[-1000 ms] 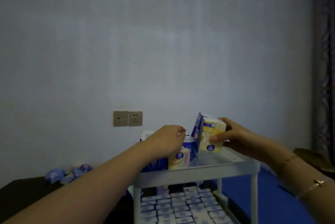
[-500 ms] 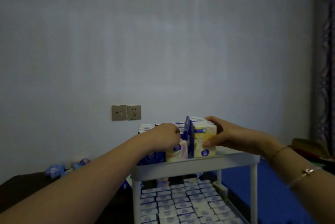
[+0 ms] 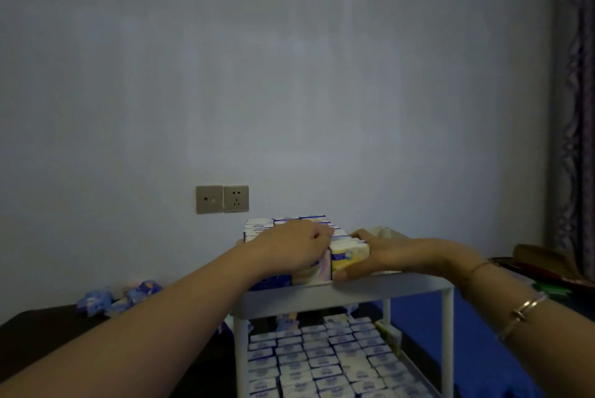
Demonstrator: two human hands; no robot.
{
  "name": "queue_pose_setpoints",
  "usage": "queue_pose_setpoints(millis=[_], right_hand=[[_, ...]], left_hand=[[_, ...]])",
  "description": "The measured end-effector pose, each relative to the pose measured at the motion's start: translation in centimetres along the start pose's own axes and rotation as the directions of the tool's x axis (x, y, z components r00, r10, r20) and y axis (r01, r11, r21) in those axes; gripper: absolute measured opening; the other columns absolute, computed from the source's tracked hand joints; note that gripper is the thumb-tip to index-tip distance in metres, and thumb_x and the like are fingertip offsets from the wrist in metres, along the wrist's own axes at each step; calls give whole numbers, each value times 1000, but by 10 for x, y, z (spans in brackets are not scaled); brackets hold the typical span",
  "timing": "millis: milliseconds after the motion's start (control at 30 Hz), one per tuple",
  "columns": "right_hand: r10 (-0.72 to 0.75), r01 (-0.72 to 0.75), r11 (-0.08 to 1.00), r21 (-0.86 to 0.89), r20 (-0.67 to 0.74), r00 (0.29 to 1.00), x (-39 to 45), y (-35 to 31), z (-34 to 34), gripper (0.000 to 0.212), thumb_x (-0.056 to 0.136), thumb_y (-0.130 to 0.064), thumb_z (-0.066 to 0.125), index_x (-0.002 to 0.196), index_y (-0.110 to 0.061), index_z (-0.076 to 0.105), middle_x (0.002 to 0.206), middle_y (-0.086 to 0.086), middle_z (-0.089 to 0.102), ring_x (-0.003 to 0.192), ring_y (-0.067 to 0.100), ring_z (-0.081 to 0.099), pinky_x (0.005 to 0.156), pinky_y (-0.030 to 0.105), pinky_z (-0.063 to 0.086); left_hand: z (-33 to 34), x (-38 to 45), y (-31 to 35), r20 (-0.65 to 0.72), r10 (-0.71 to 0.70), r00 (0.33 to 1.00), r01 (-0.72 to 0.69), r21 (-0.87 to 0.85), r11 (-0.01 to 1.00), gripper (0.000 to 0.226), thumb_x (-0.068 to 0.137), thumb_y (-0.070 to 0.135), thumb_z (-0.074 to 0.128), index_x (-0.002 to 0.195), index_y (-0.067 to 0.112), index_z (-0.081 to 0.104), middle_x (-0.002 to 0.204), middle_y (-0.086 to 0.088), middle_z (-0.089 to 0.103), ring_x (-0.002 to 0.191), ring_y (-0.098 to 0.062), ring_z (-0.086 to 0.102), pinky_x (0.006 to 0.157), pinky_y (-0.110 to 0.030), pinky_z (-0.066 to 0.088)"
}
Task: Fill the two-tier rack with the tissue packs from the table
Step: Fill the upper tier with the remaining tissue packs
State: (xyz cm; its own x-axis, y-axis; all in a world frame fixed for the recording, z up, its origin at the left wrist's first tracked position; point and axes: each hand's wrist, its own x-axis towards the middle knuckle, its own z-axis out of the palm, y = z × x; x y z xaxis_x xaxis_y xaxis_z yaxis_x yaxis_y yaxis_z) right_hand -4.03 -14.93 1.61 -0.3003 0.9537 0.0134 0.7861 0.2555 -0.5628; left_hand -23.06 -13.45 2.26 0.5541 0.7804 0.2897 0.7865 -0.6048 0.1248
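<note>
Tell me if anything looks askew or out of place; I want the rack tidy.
Nothing stands out. Packs on the top tier stand upright in rows, the yellow pack square beside them between both hands. Lower-tier packs lie in even rows. Loose packs wait on the table.

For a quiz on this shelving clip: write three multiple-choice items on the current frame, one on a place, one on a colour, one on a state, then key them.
1. Where do the spare loose packs lie?
A. on the dark table left of the rack
B. on the lower tier
C. on the floor

2. What colour is the pack under the right hand?
A. red
B. yellow
C. black

3. How full is the lower tier?
A. bare
B. one pack
C. covered in rows of packs

Key: 1 A, they sit beyond the left forearm; 2 B, its front is yellow; 3 C, packs lie in rows below the top tier, where the left hand rests on packs.
</note>
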Motion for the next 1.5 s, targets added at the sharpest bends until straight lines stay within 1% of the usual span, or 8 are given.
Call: queue_pose_setpoints(millis=[200, 300, 533, 667, 900, 1067, 1267, 1500], right_hand=[[-63, 58, 991, -121, -45, 997, -3, -6, 5, 64, 80, -48, 66, 129, -38, 26, 113, -24, 48, 87, -8, 48, 67, -5, 34], [-31, 30, 986, -161, 0, 1000, -7, -16, 3, 54, 81, -52, 64, 121, -44, 27, 101, -30, 44, 95, -4, 49, 73, 0, 33], [-43, 16, 967, -255, -101, 994, -17, -34, 5, 107, 62, -74, 55, 149, -28, 12, 151, -6, 31, 127, 13, 40, 103, 27, 32], [-197, 149, 957, -250, -179, 964, -25, -70, 24, 83, 70, -67, 55, 140, -29, 33, 139, -7, 47, 107, 5, 50, 80, 11, 40], [-545, 414, 775, -477, -172, 821, 12, -174, 126, 53, 90, -55, 48, 134, -27, 45, 141, -7, 44, 129, 9, 39, 102, 23, 31], [-449, 388, 767, -512, 5, 894, 92, -195, 227, 40, 91, -41, 51, 121, -14, 56, 126, 8, 54, 117, 23, 50, 99, 33, 40], [-233, 202, 826, -526, 8, 972, 199, -159, 324, 51, 91, -33, 54, 135, -15, 37, 139, 9, 42, 125, 26, 44, 102, 38, 42], [-265, 199, 890, -410, -109, 958, 305, -131, 375, 70, 92, -30, 53, 149, -24, 14, 158, 5, 15, 144, 24, 20, 114, 41, 30]], left_hand=[[1, 5, -3, 42, -19, 999, 17, 46, 999, 39, 103, 29, 24, 88, 7, 53, 101, -13, 58, 99, -28, 53, 93, -43, 41], [-2, 6, -4, 6, -22, 1000, 23, -133, 991, 35, 101, 22, 32, 109, 7, 62, 123, -8, 60, 113, -23, 53, 96, -31, 38], [-24, -13, -15, -451, -198, 870, -58, -493, 868, 33, 95, 5, 38, 101, 20, 66, 105, 2, 68, 100, -12, 60, 83, -23, 47], [-32, -45, -45, -484, -327, 811, -27, -591, 806, 34, 92, 0, 39, 83, 21, 65, 90, 2, 67, 93, -15, 63, 88, -35, 52], [2, -152, -145, -419, -598, 683, 223, -660, 717, 37, 87, -1, 41, 75, 24, 66, 88, 2, 70, 91, -17, 64, 91, -40, 52], [47, -230, -235, -327, -710, 624, 455, -586, 670, 31, 83, 3, 50, 69, 27, 64, 87, 1, 71, 82, -16, 66, 80, -34, 54], [110, -262, -321, -205, -820, 535, 636, -541, 550, 29, 93, 8, 46, 104, 29, 62, 115, 5, 60, 99, -7, 56, 83, -24, 47], [161, -188, -393, -216, -744, 633, 601, -468, 648, 55, 93, 15, 51, 143, 27, 35, 149, 2, 35, 135, -17, 35, 110, -33, 34]])
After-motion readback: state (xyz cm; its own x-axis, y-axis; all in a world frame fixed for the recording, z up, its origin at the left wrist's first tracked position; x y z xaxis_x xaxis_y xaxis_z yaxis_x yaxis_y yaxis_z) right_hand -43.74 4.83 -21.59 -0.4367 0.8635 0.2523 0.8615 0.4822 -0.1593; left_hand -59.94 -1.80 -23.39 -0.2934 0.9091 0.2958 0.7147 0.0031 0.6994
